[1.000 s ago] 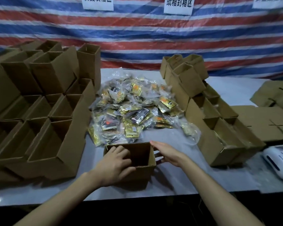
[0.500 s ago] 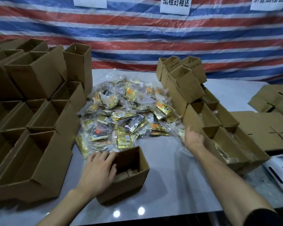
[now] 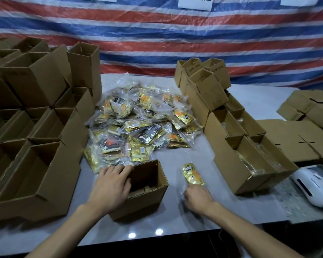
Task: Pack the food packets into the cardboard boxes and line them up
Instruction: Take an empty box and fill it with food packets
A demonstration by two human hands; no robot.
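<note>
Striped red, white and blue tarp (image 3: 157, 43) hangs behind a grey table (image 3: 185, 216). Stacks of empty cardboard boxes (image 3: 35, 164) stand on the left, and filled boxes (image 3: 241, 164) on the right. A pile of food packets (image 3: 138, 123) lies between them. The left hand (image 3: 110, 189) rests on the left rim of an open box (image 3: 153, 200), fingers nearly straight. Just right of it, the right hand (image 3: 198, 199) pinches the near end of a glossy gold-and-orange packet (image 3: 192, 174) whose long axis points away from the person.

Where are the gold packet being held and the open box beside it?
Gold foil food packet (image 3: 192, 174), head view, printed front.
Small open brown cardboard box (image 3: 145, 202), head view, front wall.
</note>
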